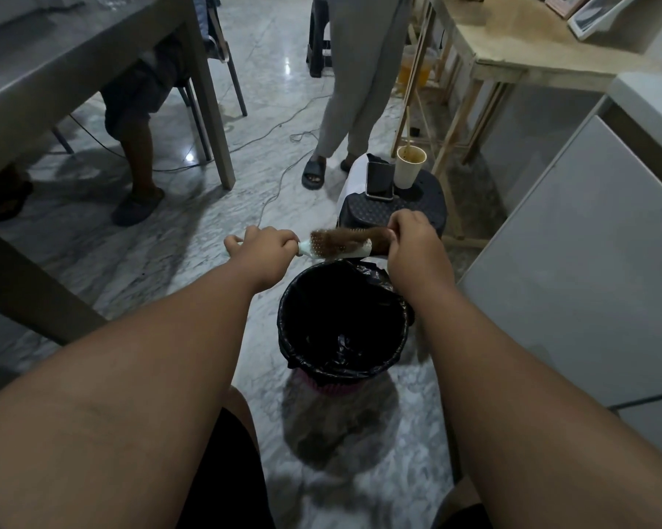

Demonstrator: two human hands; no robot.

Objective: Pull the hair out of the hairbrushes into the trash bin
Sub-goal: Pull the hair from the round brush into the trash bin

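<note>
Hairbrush (337,249) first: it is held level just above the far rim of the trash bin (343,370), a pale round brush with a thick mat of brown hair (354,238) wrapped over its bristles. The left hand (262,248) is closed around the handle, and the right hand (411,242) is at the opposite end with its fingers (396,225) pinched into the hair near the tip.

From where I stand, the brush looks light and stiff, easy to steady by the handle. The hair is the awkward part. It is soft, nearly weightless and tangled among the bristles, so I would expect it to cling and come away in a clump or in strands rather than cleanly. The best hold seems to be at the free edge of the mat, peeling it along the bristles while the other hand braces the handle. Loose wisps could drift past the bin, so keeping the brush over the opening matters.

Counting: I see one hairbrush, though the task speaks of several, and one bin lined with a black bag (360,271). Behind the bin is one dark stool (430,211) carrying one phone (380,180) and one paper cup (409,166).
</note>
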